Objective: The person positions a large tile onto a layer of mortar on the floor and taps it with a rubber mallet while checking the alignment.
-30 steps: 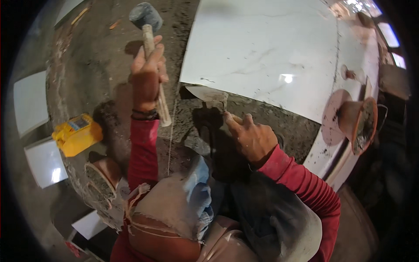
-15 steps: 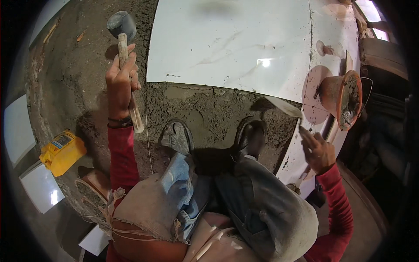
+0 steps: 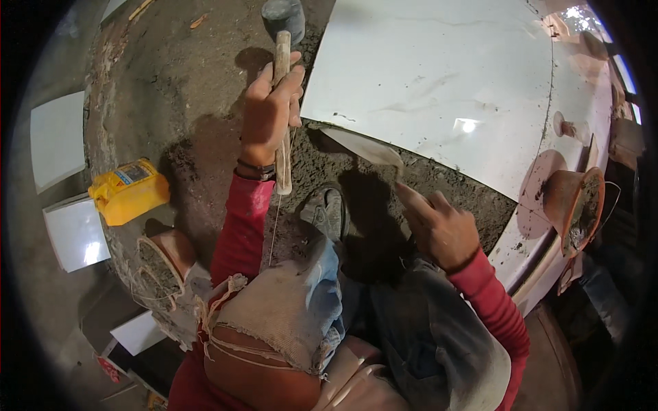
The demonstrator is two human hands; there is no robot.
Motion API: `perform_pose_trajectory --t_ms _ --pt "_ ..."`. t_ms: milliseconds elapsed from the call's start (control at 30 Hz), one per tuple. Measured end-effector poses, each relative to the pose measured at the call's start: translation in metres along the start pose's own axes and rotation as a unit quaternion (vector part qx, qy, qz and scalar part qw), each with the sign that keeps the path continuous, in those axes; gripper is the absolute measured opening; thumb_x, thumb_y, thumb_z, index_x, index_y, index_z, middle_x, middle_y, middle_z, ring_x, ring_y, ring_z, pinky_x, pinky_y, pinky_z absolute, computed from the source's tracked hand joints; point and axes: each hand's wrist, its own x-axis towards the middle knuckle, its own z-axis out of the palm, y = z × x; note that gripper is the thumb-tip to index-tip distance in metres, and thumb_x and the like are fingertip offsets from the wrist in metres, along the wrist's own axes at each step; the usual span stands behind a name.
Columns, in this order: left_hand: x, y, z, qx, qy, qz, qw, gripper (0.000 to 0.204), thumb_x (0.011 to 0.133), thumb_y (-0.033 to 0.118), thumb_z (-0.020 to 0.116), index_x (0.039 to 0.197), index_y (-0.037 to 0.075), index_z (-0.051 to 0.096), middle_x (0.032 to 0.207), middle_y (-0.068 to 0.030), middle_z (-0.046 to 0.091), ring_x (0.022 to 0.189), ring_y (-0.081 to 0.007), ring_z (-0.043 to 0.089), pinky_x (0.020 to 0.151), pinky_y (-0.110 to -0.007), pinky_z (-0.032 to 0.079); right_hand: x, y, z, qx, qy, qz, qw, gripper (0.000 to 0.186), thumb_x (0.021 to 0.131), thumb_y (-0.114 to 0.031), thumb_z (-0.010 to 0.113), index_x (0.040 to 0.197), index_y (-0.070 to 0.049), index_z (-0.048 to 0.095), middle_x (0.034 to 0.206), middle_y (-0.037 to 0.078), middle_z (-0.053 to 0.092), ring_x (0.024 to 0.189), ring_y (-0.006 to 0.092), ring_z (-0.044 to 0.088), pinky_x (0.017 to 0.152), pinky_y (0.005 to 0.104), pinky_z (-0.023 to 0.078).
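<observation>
My left hand point(image 3: 273, 103) is closed round the wooden handle of a rubber mallet point(image 3: 283, 20), whose dark grey head points away from me. In my right hand point(image 3: 442, 226) is a trowel point(image 3: 363, 146), its long pale blade reaching left along the near edge of a large white tile point(image 3: 425, 89). The blade tip lies over wet grey mortar point(image 3: 473, 185) close to the tile's near left corner. A thin string point(image 3: 275, 229) runs down from beside the mallet handle toward my knee.
A yellow jug point(image 3: 130, 192) and a mortar-caked bucket point(image 3: 171, 253) stand at left, near loose white tiles point(image 3: 58, 140). At right an orange bucket point(image 3: 572, 205) rests on laid tiles, with a suction cup point(image 3: 569, 128) beyond. My shoe point(image 3: 325, 212) is on the mortar.
My right hand has swung left with the trowel, from the tile's near right corner to its near left corner. The view has shifted; my left hand still holds the mallet.
</observation>
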Motion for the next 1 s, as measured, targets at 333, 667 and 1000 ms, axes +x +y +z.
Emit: perform_pose_trajectory --t_ms 333,667,1000 --pt "0.0 -0.014 -0.012 0.0 0.043 -0.022 0.999 0.038 0.095 0.023 0.059 0.128 0.004 0.059 0.073 0.0017 0.05 0.051 -0.004 0.044 0.048 -0.022 0.041 0.02 -0.043 0.036 -0.107 -0.002 -0.012 0.994 0.044 0.092 -0.017 0.052 0.135 -0.023 0.048 0.1 0.021 0.057 0.06 0.0289 0.065 0.044 0.0387 0.054" --pt "0.006 -0.03 -0.009 0.026 0.015 -0.025 0.999 0.039 0.097 0.024 0.057 0.131 0.005 0.057 0.07 0.0053 0.043 0.052 -0.0029 0.038 0.047 -0.02 0.037 -0.124 0.063 -0.024 -0.14 -0.07 0.14 0.978 0.048 0.091 -0.018 0.059 0.138 -0.026 0.053 0.09 0.01 0.056 0.063 0.0279 0.064 0.051 0.0407 0.053" --pt "0.01 -0.028 0.022 0.003 -0.072 -0.014 0.997 0.043 0.1 0.025 0.056 0.137 0.004 0.052 0.072 0.0082 0.04 0.054 -0.0002 0.035 0.047 -0.019 0.032 -0.248 0.128 -0.05 -0.186 -0.065 0.341 0.919 0.048 0.088 -0.022 0.067 0.135 -0.022 0.056 0.084 0.008 0.061 0.065 0.0285 0.064 0.053 0.0405 0.052"
